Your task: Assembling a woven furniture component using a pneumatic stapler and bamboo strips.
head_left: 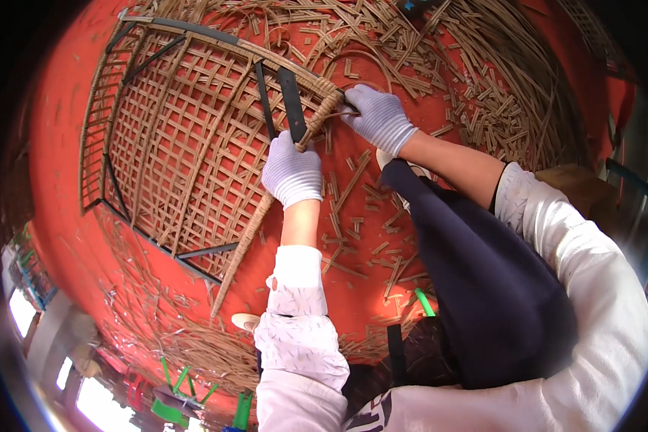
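A large woven rattan panel [167,147] with a dark metal frame lies tilted over the red floor, left of centre. Its lattice is open, with strips wound round its border. My left hand [293,171], in a pale striped glove, is closed round the near edge, beside a flat black metal bar [291,104]. At the panel's right corner, my right hand [379,119], gloved alike, has its fingers closed on a thin brown rattan strip [333,115]. That strip runs against the wrapped corner, and a loop of it seems to arch above. The fingertips of both hands are partly hidden.
Cut rattan bits [381,209] litter the red floor [57,180]. A bundle of long strips [529,61] lies at the far right, and loose strands [173,324] spread at the near left. My dark-trousered leg [482,273] is bent at right. Green plastic legs [243,409] show at the bottom.
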Available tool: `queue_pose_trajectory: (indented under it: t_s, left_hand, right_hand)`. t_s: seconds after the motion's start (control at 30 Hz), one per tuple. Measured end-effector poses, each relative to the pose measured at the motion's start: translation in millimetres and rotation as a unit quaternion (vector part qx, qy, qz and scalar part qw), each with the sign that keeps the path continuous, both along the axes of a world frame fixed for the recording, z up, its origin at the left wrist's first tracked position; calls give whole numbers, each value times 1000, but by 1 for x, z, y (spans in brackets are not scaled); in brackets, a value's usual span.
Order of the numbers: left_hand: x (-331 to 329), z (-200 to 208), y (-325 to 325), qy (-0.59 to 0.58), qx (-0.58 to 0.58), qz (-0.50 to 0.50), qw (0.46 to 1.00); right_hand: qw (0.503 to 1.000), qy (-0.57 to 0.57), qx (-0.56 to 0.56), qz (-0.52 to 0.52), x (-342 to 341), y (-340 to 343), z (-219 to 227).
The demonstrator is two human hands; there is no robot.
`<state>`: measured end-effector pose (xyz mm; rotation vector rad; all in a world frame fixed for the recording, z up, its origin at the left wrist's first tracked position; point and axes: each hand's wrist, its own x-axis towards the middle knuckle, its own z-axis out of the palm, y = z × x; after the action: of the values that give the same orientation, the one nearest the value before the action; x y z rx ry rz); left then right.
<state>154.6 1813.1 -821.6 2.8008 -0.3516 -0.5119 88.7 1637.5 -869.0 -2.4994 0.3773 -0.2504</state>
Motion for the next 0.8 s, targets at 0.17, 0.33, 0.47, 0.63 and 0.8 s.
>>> queue_pose_trajectory:
  t_s: [0.17, 0.33, 0.47, 0.63, 0.8]
  left_hand:
    - [-2, -6, -1, -52, 9, -19, 998]
    - [-2, -7, -1, -61, 4, -23, 998]
    - [-2, -4, -1, -57, 4, -26, 998]
    - [-1, -2, -1, -42, 6, -31, 999]
    - [0, 1, -2, -28, 0, -25, 999]
  right_hand:
    - [998, 23, -27, 59, -4, -3, 8]
    - [997, 39, 5, 59, -5, -5, 2]
    - [989, 59, 138, -3, -10, -3, -7]
    - [856, 154, 473, -144, -10, 5, -3]
    - [845, 175, 493, -105, -13, 4, 8]
